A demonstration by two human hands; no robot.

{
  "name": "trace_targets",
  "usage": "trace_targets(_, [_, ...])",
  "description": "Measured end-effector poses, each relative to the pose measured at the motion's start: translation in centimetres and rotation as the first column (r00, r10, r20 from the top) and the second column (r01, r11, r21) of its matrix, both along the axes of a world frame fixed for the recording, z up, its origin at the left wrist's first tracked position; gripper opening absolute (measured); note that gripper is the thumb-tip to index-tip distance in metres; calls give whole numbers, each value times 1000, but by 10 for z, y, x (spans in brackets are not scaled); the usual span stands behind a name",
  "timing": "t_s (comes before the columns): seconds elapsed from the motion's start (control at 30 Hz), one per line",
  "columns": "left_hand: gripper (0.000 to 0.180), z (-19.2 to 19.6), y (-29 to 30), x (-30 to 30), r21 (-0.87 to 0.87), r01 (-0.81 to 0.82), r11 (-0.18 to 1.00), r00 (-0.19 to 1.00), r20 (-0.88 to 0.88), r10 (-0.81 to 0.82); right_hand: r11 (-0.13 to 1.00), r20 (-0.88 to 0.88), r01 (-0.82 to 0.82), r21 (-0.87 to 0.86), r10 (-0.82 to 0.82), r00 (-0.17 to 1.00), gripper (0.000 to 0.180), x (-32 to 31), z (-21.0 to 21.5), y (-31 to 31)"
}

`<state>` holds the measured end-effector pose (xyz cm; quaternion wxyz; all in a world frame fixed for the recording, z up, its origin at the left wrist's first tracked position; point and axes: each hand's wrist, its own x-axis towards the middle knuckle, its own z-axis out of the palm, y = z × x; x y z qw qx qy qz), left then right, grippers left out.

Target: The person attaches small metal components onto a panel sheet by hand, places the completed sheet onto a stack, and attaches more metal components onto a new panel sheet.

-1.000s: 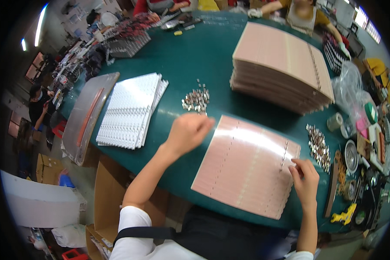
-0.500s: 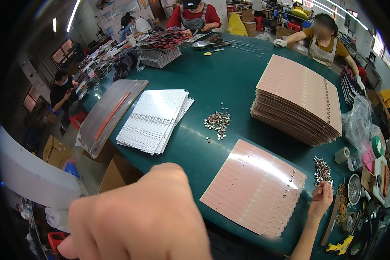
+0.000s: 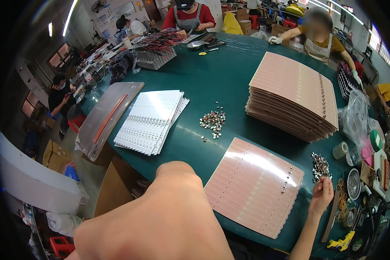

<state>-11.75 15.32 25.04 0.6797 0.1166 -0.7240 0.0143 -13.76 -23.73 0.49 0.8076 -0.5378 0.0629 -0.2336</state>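
My left hand [image 3: 160,221] looms large and close in the lower middle; its fingers are hidden behind its back and wrist. On the right, my right hand [image 3: 321,197] has its fingers drawn together at the near end of a pile of small shiny metal pieces [image 3: 319,167]. What sits between those fingertips is too small to make out. Between the two hands lies a flat pink panel [image 3: 251,186] with lengthwise strips and a scalloped edge. A short row of metal pieces [image 3: 287,180] stands on its right part.
A tall stack of pink panels [image 3: 290,91] stands beyond, on the green table [image 3: 229,65]. Left of it are a second metal pile [image 3: 213,123] and white panels [image 3: 149,115]. Tape [image 3: 340,150], rubber bands [image 3: 341,199] and a yellow-handled tool [image 3: 342,242] line the right. Co-workers sit around.
My left hand's knuckles have turned out of sight, so its back and wrist show more. My right hand stays by the metal pile. The whole view has shifted slightly.
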Motion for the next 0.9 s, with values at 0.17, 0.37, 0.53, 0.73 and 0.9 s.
trace_targets(0.17, [44, -5, 4, 0, -1, 5, 1000, 1000, 13, -5, 1000, -7, 24, -5, -24, 1000, 21, 2, -3, 1])
trace_targets(0.37, [43, -6, 8, -4, 6, 5, 1000, 1000, 29, -5, 1000, -3, 18, -17, -18, 1000, 21, 1, -3, 2])
trace_targets(0.53, [42, -8, 12, -8, 10, 5, 1000, 999, 34, -5, 1000, 0, 17, -22, -17, 1000, 21, 1, -1, 4])
trace_targets(0.73, [41, -11, 17, -11, 13, 6, 1000, 999, 39, -7, 998, -20, 58, -13, -58, 998, 21, 3, 2, 9])
trace_targets(0.9, [40, -12, 21, -14, 17, 7, 1000, 999, 50, -8, 999, -10, 23, -31, -23, 1000, 21, 2, -3, 3])
